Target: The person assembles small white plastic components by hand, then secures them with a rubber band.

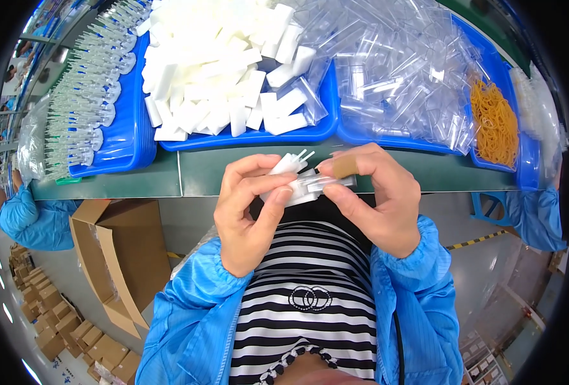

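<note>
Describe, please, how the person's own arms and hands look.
Both sleeves are glossy blue with fine lines and gathered cuffs. The left hand is bare; the right hand, also ungloved, has a tan bandage on one of its fingers.

Bright light, burnt-out whites

Bright, fairly even light falls on my left hand (pixel 247 215) and right hand (pixel 387 202); both look reasonably sharp, with soft shading across them. The heaped white blocks (pixel 214 64) are overexposed toward the top, their edges washing out. Small glints scatter over the clear plastic sleeves (pixel 400 83). Toward my black fisheye rim, shapes bend: the cardboard boxes (pixel 108 348) at lower left lean and soften near thin, glaring light streaks (pixel 7 312).
</note>
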The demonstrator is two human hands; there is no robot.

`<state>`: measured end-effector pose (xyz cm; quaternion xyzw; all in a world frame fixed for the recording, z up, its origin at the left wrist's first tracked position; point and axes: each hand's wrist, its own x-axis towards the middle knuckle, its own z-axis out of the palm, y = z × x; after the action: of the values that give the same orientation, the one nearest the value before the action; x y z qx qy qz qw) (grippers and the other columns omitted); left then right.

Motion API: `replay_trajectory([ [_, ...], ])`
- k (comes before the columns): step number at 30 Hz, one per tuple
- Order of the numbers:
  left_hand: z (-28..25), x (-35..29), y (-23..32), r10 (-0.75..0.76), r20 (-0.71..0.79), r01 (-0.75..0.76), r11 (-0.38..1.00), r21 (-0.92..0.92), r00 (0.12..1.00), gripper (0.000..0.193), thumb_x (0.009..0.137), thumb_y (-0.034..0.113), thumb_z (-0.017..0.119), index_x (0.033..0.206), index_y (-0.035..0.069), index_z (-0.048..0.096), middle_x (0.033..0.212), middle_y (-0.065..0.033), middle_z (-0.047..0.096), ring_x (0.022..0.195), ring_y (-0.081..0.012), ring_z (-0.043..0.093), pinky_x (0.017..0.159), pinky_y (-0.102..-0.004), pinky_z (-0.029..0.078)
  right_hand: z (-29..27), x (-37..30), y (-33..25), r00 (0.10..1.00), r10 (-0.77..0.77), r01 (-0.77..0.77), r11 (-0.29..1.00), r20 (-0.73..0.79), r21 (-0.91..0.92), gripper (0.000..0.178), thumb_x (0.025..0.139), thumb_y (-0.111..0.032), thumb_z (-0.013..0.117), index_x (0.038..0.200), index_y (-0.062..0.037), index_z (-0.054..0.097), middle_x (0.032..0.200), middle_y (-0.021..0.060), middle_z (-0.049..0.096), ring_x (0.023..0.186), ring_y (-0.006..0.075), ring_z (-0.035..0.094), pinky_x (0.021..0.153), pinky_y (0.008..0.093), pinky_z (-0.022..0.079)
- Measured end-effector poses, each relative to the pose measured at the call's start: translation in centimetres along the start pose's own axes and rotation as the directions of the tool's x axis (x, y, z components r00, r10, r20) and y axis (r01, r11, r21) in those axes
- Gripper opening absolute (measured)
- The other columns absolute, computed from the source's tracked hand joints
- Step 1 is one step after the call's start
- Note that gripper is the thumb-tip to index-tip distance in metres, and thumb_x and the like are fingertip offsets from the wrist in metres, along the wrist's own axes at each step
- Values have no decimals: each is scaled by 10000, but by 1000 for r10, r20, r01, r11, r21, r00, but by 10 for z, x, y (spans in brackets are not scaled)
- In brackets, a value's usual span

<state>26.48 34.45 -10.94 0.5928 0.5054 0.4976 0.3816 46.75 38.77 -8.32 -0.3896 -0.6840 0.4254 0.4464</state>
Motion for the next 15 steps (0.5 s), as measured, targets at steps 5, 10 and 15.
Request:
replay_trajectory([
  [5, 3, 0, 5, 53, -12, -52, 995, 81, 999, 244, 805, -10, 762, 1043, 10, 714, 1210, -153, 586, 1042, -259, 639, 903, -345, 514, 1, 0, 0, 997, 54, -52, 998, -46, 34, 170, 799, 8, 745, 956, 8, 683, 928, 100, 700, 823, 186, 644, 746, 309, 519],
  [10, 0, 1, 5, -2, -15, 3, 997, 73, 1000, 257, 787, -14, 771, 1037, 8, 715, 1196, -160, 604, 1032, -261, 640, 876, -346, 524, -6, 0, 2, 986, 156, -161, 984, 57, 81, 167, 807, -18, 749, 963, 0, 689, 896, 94, 694, 810, 175, 651, 759, 312, 525],
  [15, -2, 1, 4, -30, 28, 28, 997, 73, 999, 242, 787, -13, 771, 1022, 1, 716, 1172, -162, 618, 1031, -254, 641, 871, -341, 530, -2, 3, 3, 994, -91, 95, 994, 60, -61, 191, 797, -1, 740, 982, -7, 693, 944, 105, 707, 824, 228, 664, 781, 326, 530],
])
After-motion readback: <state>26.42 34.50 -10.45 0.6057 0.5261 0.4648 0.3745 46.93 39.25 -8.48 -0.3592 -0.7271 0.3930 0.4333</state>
